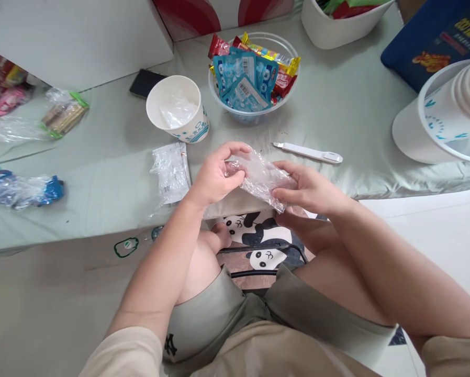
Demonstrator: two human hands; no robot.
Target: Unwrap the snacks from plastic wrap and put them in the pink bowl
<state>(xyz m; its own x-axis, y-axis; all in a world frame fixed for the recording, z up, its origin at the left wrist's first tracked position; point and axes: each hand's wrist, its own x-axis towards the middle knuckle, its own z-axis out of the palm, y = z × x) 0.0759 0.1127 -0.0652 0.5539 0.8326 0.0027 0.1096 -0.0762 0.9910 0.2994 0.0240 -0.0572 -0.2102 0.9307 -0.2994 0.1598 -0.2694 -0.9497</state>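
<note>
Between my hands is a crinkled clear plastic bag (260, 175), held above the front edge of the cloth-covered surface. My left hand (221, 173) pinches its left end between thumb and fingers. At the right end, my right hand (303, 186) grips the bag the same way. What the bag contains, if anything, I cannot make out. A white utility knife (308, 152) lies just beyond my right hand, its tip pointing left. Left of my left hand lies a clear-wrapped white packet (171, 173). Behind it stands a paper cup (190, 123) with crumpled clear plastic inside.
A clear round bowl (250, 116) of blue, red and yellow snack packets stands behind the hands. At right are a white bucket (410, 128) with stacked paper cups and a blue bag (419, 47). A dark phone (143, 84) and wrapped items (19, 188) lie left.
</note>
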